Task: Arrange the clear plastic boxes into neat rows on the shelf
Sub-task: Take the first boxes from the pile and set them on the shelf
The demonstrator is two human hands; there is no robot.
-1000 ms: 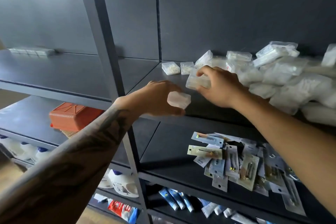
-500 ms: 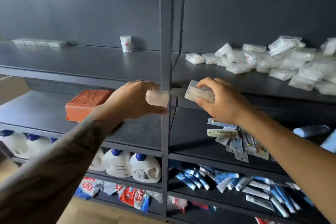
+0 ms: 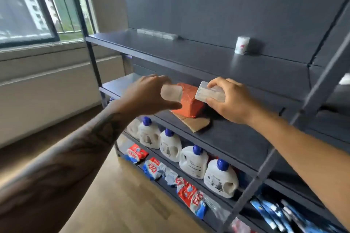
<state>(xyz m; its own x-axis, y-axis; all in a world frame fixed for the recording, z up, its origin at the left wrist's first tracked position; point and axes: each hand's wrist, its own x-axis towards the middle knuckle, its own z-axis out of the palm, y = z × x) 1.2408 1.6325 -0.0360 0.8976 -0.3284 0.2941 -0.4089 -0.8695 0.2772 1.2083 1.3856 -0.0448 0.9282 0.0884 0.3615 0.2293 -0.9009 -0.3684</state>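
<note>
Both hands [image 3: 149, 96] [image 3: 230, 100] raised, each grip closed.

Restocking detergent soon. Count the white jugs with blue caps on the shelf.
5, in one row on a lower shelf: far-left jug mostly hidden by the left arm, then and. More may be hidden.

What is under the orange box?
A flat brown cardboard piece sticks out from under the orange box. The rest beneath is covered.
</note>
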